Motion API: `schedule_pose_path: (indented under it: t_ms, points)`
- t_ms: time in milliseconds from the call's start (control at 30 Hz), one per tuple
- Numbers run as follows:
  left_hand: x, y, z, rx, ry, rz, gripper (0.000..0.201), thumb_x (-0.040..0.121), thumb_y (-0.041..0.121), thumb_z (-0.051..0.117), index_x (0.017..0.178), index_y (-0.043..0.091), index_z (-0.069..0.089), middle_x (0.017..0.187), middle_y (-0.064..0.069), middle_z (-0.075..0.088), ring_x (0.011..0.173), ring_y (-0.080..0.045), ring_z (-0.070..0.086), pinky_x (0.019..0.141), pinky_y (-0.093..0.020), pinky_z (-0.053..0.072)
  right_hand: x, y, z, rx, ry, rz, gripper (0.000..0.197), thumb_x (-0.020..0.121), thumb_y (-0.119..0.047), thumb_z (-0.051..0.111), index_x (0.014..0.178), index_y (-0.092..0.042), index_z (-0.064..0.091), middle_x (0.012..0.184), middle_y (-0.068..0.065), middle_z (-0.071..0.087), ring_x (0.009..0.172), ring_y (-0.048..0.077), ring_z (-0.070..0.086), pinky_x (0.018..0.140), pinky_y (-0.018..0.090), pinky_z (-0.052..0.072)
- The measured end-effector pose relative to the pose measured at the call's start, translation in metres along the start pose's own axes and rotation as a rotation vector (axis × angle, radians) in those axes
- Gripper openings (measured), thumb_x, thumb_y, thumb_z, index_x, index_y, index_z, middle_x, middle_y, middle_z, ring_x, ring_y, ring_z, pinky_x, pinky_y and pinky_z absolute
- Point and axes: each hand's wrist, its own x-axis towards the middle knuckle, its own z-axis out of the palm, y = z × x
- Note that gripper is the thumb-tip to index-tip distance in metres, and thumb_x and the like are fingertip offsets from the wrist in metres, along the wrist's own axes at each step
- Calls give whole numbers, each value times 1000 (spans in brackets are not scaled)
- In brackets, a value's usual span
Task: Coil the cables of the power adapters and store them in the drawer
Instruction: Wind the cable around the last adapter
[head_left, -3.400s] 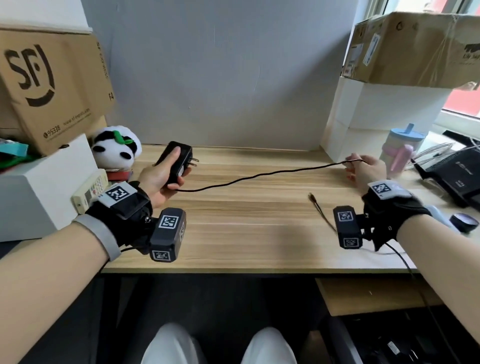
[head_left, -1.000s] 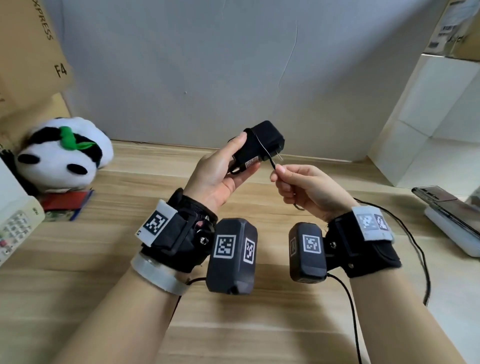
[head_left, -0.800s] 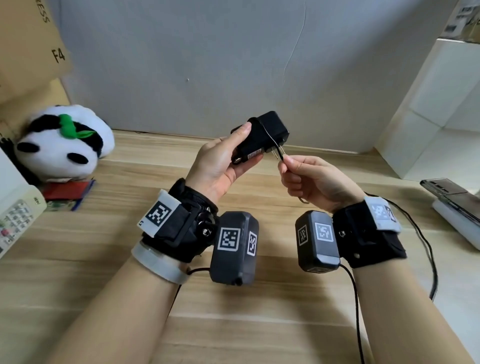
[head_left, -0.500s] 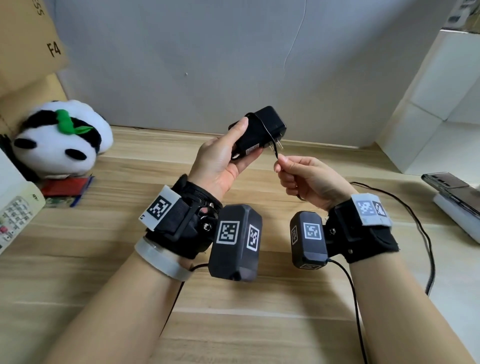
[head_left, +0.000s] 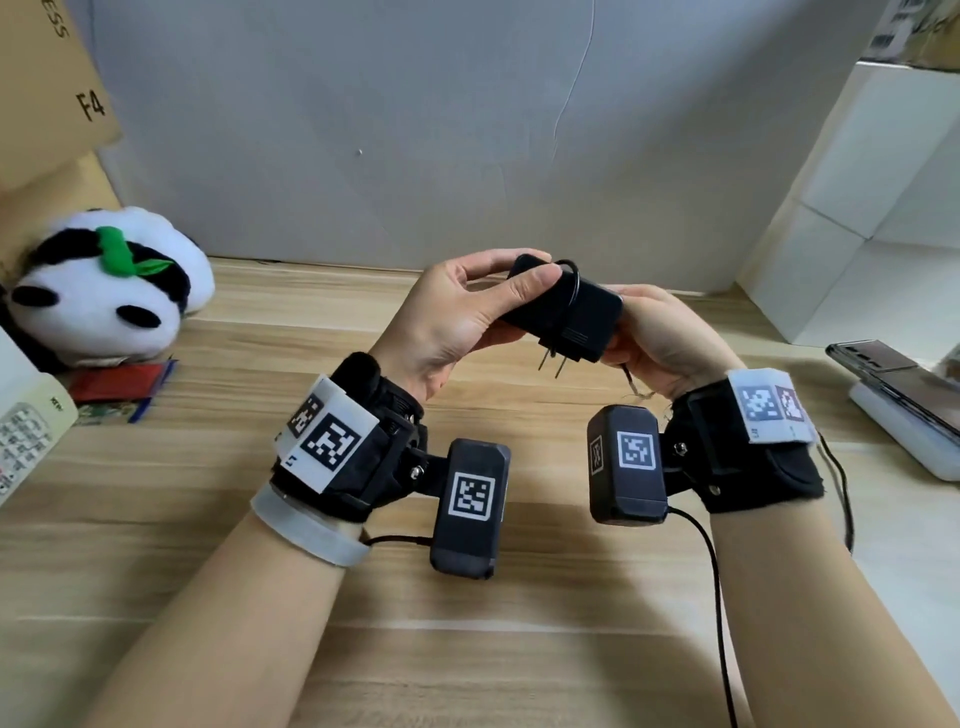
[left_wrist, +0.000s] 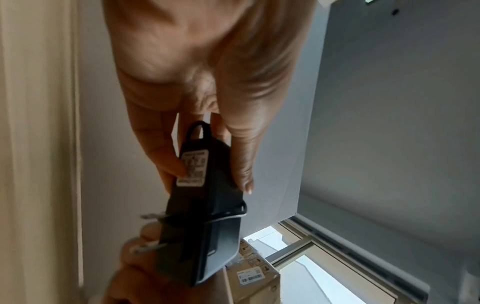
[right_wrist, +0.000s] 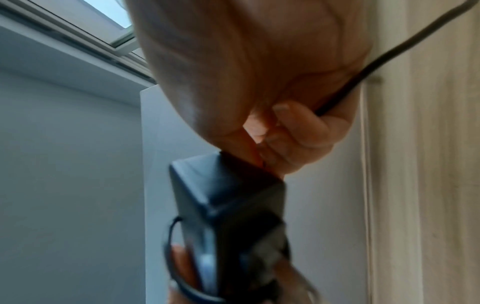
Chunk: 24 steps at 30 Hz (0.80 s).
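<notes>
A black power adapter (head_left: 563, 312) is held above the wooden desk (head_left: 208, 519), its two prongs (head_left: 550, 364) pointing down toward me. My left hand (head_left: 498, 296) grips its left end, thumb on top and fingers behind. One turn of the thin black cable (head_left: 574, 291) lies around the body. My right hand (head_left: 657, 332) sits behind the adapter's right end. In the right wrist view its curled fingers (right_wrist: 298, 131) hold the cable (right_wrist: 389, 53) against the adapter (right_wrist: 228, 205). The left wrist view shows the adapter (left_wrist: 205, 205) between my thumb (left_wrist: 241, 160) and fingers (left_wrist: 161, 156). Slack cable (head_left: 847, 499) trails off to the right.
A panda plush (head_left: 104, 291) and a red packet (head_left: 119, 379) lie at the left, near a white keypad device (head_left: 21, 441) and a cardboard box (head_left: 47, 78). White boxes (head_left: 857, 208) stand at the right, with a phone (head_left: 893, 374) on a white block. A grey wall backs the desk.
My left hand has turned the adapter so the prongs face down. My right hand has carried the cable from the front of the adapter round behind its right end.
</notes>
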Motion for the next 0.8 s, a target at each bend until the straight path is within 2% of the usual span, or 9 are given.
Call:
schedule_pose_path:
  t_ms: [67, 167, 300, 433, 533, 600, 700, 800]
  points:
    - [0, 0, -3, 62, 11, 45, 17, 78, 21, 74, 95, 21, 71, 89, 1, 72, 80, -7, 67, 66, -22, 54, -2, -5, -1, -52, 40, -14, 31, 97, -13, 44, 67, -13, 49, 53, -6, 36, 44, 5, 30, 41, 15, 21]
    - [0, 1, -6, 127, -11, 94, 26, 75, 13, 76, 100, 17, 70, 90, -3, 73, 87, -15, 69, 77, -32, 59, -4, -11, -1, -166, 80, -56, 31, 97, -20, 48, 67, -14, 48, 55, -5, 35, 44, 5, 31, 40, 14, 24]
    - [1, -2, -3, 190, 17, 121, 30, 74, 8, 77, 103, 13, 69, 92, -4, 71, 84, -13, 67, 75, -30, 59, -7, -17, 3, -247, 111, -117, 27, 95, -20, 51, 70, -13, 53, 54, -6, 39, 43, 5, 32, 38, 12, 25]
    - [6, -9, -3, 176, 175, 112, 24, 78, 9, 75, 101, 8, 67, 96, -9, 69, 91, -22, 68, 77, -34, 59, -12, -23, 8, -250, 84, -145, 25, 97, -18, 47, 73, -13, 53, 52, -7, 41, 44, 7, 31, 40, 13, 23]
    - [9, -11, -3, 2, 303, 46, 30, 85, 11, 69, 110, -1, 58, 101, -11, 64, 91, -22, 66, 72, -31, 60, -16, -27, 13, -253, 12, -175, 26, 97, -19, 47, 73, -11, 55, 50, -6, 42, 43, 6, 32, 40, 13, 25]
    - [11, -9, -5, -172, 341, -18, 35, 88, 13, 66, 114, -7, 55, 105, -16, 64, 92, -25, 67, 72, -34, 60, -16, -25, 15, -268, -41, -174, 27, 97, -20, 49, 73, -11, 56, 49, -7, 42, 43, 6, 33, 40, 14, 26]
    - [9, -4, -9, -413, 285, -89, 27, 91, 11, 61, 107, -10, 56, 107, -25, 65, 97, -35, 67, 76, -38, 59, -14, -19, 15, -332, -101, -148, 25, 95, -24, 52, 75, -10, 59, 48, -9, 43, 44, 6, 35, 42, 15, 29]
    - [5, 0, -8, -551, 219, -136, 22, 93, 10, 58, 100, -10, 57, 103, -27, 64, 99, -41, 65, 69, -34, 60, -14, -17, 12, -384, -119, -125, 24, 93, -26, 54, 80, -8, 63, 50, -8, 47, 46, 7, 38, 44, 16, 33]
